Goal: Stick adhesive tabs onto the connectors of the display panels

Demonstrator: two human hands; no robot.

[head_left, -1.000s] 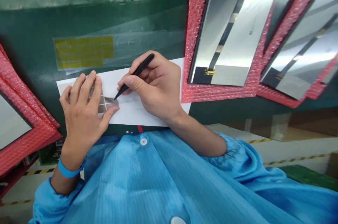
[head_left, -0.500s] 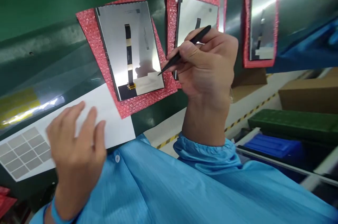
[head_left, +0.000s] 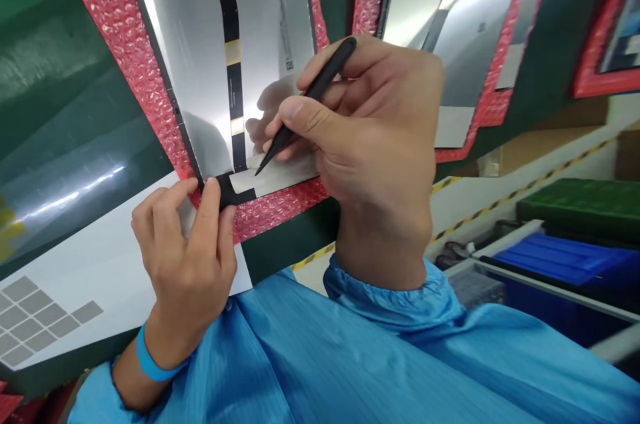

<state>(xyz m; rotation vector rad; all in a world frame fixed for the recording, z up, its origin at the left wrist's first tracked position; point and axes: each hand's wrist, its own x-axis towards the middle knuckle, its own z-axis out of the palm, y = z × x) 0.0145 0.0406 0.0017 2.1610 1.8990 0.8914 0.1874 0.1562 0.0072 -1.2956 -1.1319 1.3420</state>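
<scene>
A silver display panel (head_left: 190,24) lies on pink bubble wrap (head_left: 120,31), with a black ribbon cable (head_left: 235,91) running down its back. Black tweezers (head_left: 320,87) are pinched in my right hand (head_left: 380,124), their tip at the pale strip (head_left: 243,181) along the panel's lower edge. My left hand (head_left: 190,251) has its fingers apart, fingertips at the panel's lower left corner beside the black patch (head_left: 227,191). Under and beside that hand is a white sheet (head_left: 120,244) with grey squares (head_left: 37,321).
More panels (head_left: 465,57) on pink wrap lie to the right, with another red-edged one (head_left: 620,44) at the far right. Blue bins (head_left: 565,257), a green lid (head_left: 580,207) and cardboard (head_left: 555,144) are below the bench's right side.
The view has come closer to the panel. My left hand has moved from over the white sheet to the panel's corner. The tweezers' tip has shifted left along the pale strip.
</scene>
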